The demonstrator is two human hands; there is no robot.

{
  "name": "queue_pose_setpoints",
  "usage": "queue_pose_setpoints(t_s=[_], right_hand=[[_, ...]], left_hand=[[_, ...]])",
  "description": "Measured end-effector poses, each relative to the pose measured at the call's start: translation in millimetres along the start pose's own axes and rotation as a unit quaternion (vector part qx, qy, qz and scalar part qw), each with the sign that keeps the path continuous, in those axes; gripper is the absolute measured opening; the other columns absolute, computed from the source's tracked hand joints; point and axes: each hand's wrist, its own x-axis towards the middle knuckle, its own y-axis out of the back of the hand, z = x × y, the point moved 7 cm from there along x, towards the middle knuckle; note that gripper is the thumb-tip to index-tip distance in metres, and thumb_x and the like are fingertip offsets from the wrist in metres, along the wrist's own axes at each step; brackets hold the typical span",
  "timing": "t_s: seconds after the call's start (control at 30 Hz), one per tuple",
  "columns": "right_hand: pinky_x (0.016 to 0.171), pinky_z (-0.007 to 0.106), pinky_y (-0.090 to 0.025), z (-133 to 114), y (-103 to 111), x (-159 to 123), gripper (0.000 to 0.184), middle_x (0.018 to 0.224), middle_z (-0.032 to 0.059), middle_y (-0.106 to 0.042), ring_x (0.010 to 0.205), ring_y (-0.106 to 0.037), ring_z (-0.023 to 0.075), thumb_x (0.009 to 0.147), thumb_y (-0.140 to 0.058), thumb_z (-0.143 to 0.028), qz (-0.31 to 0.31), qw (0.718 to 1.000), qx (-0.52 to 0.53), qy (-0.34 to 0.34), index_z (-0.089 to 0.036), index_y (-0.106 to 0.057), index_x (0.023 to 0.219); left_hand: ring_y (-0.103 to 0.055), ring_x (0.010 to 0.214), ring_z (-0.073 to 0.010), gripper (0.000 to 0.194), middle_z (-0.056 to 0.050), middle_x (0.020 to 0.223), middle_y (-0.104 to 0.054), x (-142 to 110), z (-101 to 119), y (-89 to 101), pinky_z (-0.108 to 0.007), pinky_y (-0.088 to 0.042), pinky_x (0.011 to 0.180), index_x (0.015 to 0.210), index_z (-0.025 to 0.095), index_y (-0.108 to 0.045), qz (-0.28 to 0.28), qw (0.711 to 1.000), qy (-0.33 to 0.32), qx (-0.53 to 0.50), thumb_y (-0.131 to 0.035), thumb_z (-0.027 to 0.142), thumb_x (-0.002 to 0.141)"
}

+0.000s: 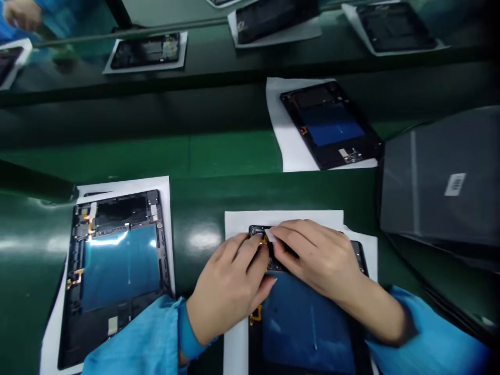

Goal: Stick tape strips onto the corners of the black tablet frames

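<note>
An opened tablet [304,323] with a blue inner panel lies on a white sheet [242,221] right in front of me. My left hand [230,286] rests on its upper left corner, fingers curled and pressed down near an orange flex cable [255,315]. My right hand [316,255] lies across the top edge, its fingertips pinched together on a small pale piece [270,237] that touches the tablet's frame. What that piece is, I cannot make out. Both arms wear light blue sleeves.
A second opened tablet [117,260] on white paper lies at the left. A third opened tablet [332,125] sits further back on the green belt [219,156]. A grey box [441,177] stands at the right. More tablets and another person's hand [21,13] are at the far side.
</note>
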Motion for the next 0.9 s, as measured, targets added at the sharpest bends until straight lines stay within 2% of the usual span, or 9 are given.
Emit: queue_pose_setpoints(t_s=[0.4,0.53,0.63,0.7,0.8,0.9], right_hand=[[0.069,0.03,-0.049,-0.2,-4.9,1.1,0.009,0.088,0.005,-0.068,0.077,-0.061,0.0175,0.083,-0.062,-0.013,-0.022,1.0,-0.009,0.005,-0.012,-0.065,0.092],[0.062,0.029,-0.044,-3.5,-4.5,2.8,0.008,0.088,0.0026,-0.067,0.074,-0.059,0.0163,0.087,-0.059,-0.017,-0.031,0.999,-0.039,0.002,-0.016,-0.066,0.09],[0.057,0.03,-0.04,-8.5,-5.1,5.8,0.012,0.084,0.0024,-0.066,0.072,-0.057,0.016,0.088,-0.055,-0.017,-0.059,0.996,-0.061,0.008,-0.017,-0.066,0.085],[0.054,0.031,-0.039,-13.0,-7.6,7.5,0.013,0.082,0.0032,-0.065,0.071,-0.056,0.0167,0.087,-0.054,-0.016,-0.095,0.992,-0.077,0.021,-0.016,-0.067,0.084],[0.055,0.031,-0.042,-19.3,-11.2,6.8,0.014,0.085,0.0052,-0.065,0.076,-0.057,0.0191,0.084,-0.056,-0.014,-0.15,0.983,-0.098,0.042,-0.015,-0.068,0.091],[0.066,0.033,-0.049,-23.6,-6.8,-0.4,0.027,0.097,0.0079,-0.065,0.087,-0.058,0.0222,0.083,-0.053,-0.011,-0.175,0.979,-0.084,0.057,-0.013,-0.065,0.107]], left_hand=[[-0.055,0.111,-0.0309,0.038,-0.014,0.118,-0.061,-0.2,1.1,-2.4,-0.043,-0.052,0.094,0.117,0.007,-0.059,-0.003,1.0,0.005,-0.002,-0.047,0.033,0.092],[-0.054,0.112,-0.0312,0.037,-0.014,0.119,-0.06,-1.0,1.8,-3.2,-0.043,-0.051,0.094,0.118,0.007,-0.058,0.002,1.0,0.007,-0.008,-0.05,0.032,0.091],[-0.055,0.111,-0.0296,0.037,-0.014,0.118,-0.06,-3.2,-1.8,-0.3,-0.042,-0.051,0.094,0.117,0.008,-0.057,0.006,0.999,0.016,-0.03,-0.053,0.033,0.09],[-0.056,0.106,-0.0277,0.035,-0.014,0.116,-0.06,-5.1,-13.2,6.5,-0.041,-0.052,0.091,0.115,0.009,-0.056,0.024,0.997,0.058,-0.038,-0.052,0.034,0.091],[-0.057,0.099,-0.0275,0.031,-0.014,0.109,-0.06,-8.0,-39.7,18.0,-0.044,-0.051,0.087,0.111,0.011,-0.056,0.048,0.985,0.165,-0.026,-0.052,0.035,0.091],[-0.056,0.094,-0.0274,0.02,-0.01,0.097,-0.061,-6.0,-58.2,18.0,-0.046,-0.047,0.086,0.1,0.014,-0.06,0.019,0.968,0.245,-0.055,-0.056,0.03,0.088]])
